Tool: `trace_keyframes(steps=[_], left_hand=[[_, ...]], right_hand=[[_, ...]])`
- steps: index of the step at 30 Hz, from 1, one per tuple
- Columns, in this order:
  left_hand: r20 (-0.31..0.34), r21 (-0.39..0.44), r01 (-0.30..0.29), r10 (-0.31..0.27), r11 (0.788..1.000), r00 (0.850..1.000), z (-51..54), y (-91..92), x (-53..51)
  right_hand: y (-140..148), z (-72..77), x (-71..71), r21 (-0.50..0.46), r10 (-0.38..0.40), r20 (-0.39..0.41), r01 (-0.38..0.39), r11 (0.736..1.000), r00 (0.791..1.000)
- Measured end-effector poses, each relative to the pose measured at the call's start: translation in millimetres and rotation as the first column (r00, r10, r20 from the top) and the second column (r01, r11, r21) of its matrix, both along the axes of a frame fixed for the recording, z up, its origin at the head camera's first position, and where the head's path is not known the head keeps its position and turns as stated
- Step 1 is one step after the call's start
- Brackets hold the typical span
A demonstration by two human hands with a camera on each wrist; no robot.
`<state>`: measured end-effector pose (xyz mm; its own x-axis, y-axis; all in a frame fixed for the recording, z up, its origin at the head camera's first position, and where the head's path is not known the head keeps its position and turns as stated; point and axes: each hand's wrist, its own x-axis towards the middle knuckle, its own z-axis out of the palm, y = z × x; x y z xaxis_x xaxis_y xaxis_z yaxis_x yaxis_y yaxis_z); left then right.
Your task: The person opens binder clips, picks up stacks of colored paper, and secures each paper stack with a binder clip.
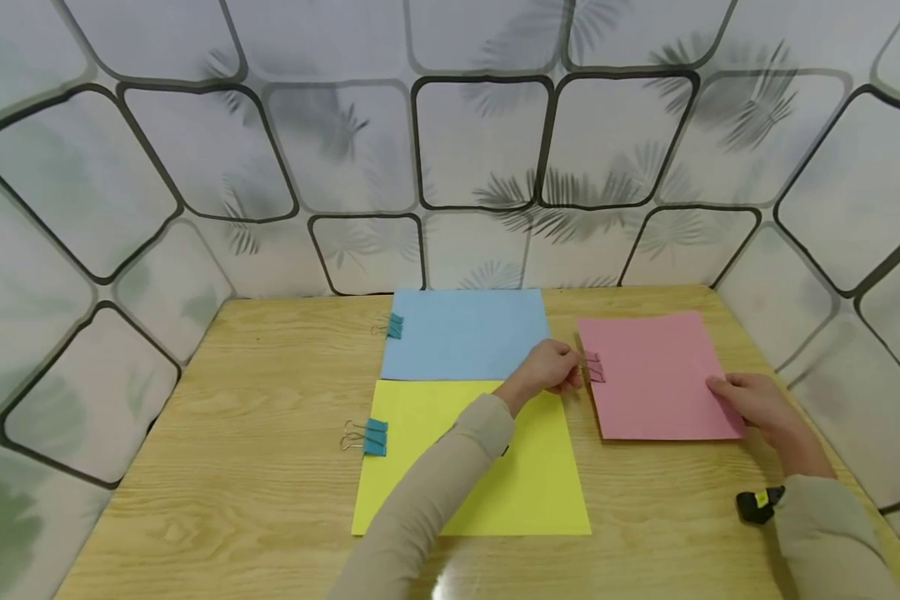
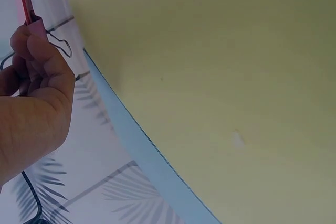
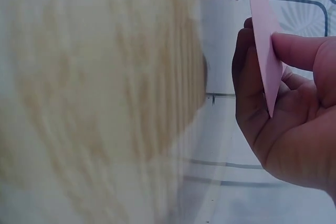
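Note:
Pink paper [image 1: 656, 383] is held at its right edge by my right hand [image 1: 761, 406], thumb on top and fingers underneath. The right wrist view shows the paper [image 3: 266, 56] edge-on between thumb and fingers. A pink binder clip [image 1: 595, 367] bites the paper's left edge. My left hand [image 1: 553, 367] is at that clip with curled fingers. In the left wrist view its fingertips pinch the clip [image 2: 38, 28], and one wire handle stands out beside them. How the other handle lies is hidden.
Left of the pink paper, blue paper [image 1: 461, 333] and yellow paper [image 1: 528, 492] lie on the wooden table [image 1: 270, 400]. Teal binder clips [image 1: 395, 326] [image 1: 375, 437] grip their left edges. A black tape measure [image 1: 753, 507] sits near my right sleeve. Patterned cloth [image 1: 480, 142] walls the table.

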<state>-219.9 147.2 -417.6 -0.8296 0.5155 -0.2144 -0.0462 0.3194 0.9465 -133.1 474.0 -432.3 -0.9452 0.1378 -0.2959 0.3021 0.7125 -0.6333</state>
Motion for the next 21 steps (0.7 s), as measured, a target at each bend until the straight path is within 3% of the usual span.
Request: trace_keyframes(steps=[8, 14, 21], left_hand=[[-0.005, -0.022, 0.008, -0.008, 1.0, 1.0, -4.7, 7.3, 0.0], [0.04, 0.014, 0.013, -0.014, 1.0, 0.999, -6.1, 8.5, -0.5], [0.086, -0.003, -0.023, 0.023, 1.0, 0.996, -9.1, 13.0, -2.2]], right_hand=[[0, -0.3, -2.6, 0.064, -0.038, -0.066, 0.042, 0.997, 0.997], [-1, -0.5, -4.8, 0.099, -0.046, -0.081, 0.054, 0.994, 0.996], [-1, -3.1, -6.6, 0.079, -0.045, -0.045, 0.048, 0.996, 0.998]])
